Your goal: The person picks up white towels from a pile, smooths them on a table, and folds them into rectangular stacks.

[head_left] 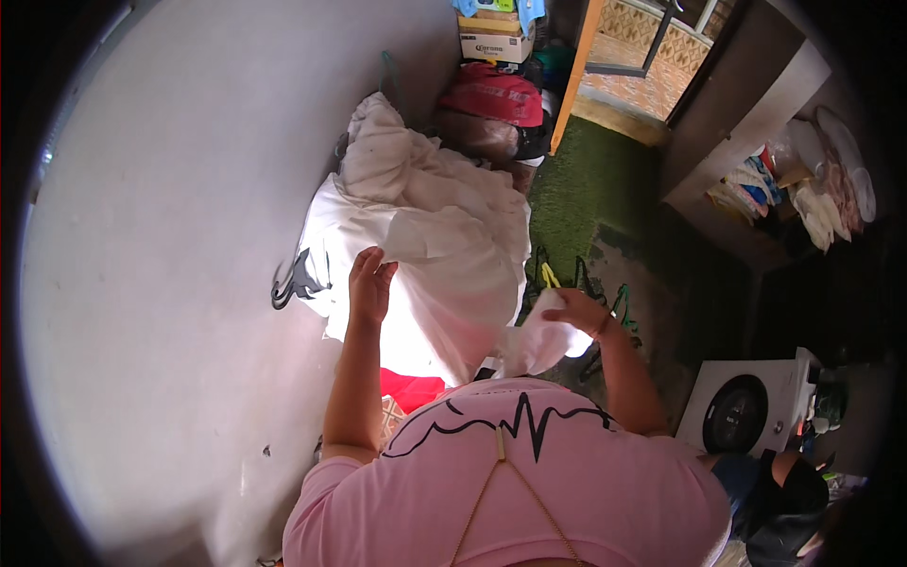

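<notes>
A big heap of white cloth point(460, 234) lies in front of me along the wall. My left hand point(373, 273) pinches an edge of white fabric between thumb and fingers, over the near left part of the heap. On the right, my right hand point(575, 312) grips a bunched piece of white cloth point(538, 340) that hangs down towards my chest. Whether this piece joins the heap cannot be told. Dark hangers point(287, 287) stick out at the heap's left side, partly under the cloth.
Green and dark hangers point(623, 308) lie beyond my right hand. Bags point(492, 96) and boxes point(496, 47) are stacked past the heap, beside an orange door edge point(572, 78). A front-loading washing machine point(737, 411) and an open cabinet point(744, 163) stand to the right.
</notes>
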{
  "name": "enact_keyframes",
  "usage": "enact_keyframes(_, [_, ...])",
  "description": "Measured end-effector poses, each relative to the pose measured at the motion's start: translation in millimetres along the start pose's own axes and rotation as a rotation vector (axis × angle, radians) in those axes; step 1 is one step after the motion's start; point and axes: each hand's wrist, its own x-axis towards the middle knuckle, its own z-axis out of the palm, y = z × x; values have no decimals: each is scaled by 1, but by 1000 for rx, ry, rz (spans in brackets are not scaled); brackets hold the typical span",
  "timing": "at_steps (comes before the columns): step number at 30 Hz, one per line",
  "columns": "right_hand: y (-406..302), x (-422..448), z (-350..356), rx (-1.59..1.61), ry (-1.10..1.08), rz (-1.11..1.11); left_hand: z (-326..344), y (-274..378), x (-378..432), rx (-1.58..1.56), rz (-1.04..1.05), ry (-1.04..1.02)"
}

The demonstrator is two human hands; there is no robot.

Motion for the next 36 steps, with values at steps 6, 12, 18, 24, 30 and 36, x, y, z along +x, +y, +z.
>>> enact_keyframes(6, [-69,42,48,-310,107,-466,35,10,-47,249,-11,-218])
enact_keyframes(12, [-74,96,83,-734,-133,-300,39,37,-91,443,16,-333])
enact_keyframes(18, [-22,94,52,-1035,-149,-274,6,89,-115,150,233,-41])
enact_keyframes(24, [-7,60,7,-1001,180,-291,-23,113,-119,285,382,178])
enact_keyframes(30, [-17,14,0,-1132,205,-148,-24,88,-91,1066,652,269])
enact_keyframes(36, [-20,-30,14,-979,161,-196,-25,58,-42,1295,1037,281])
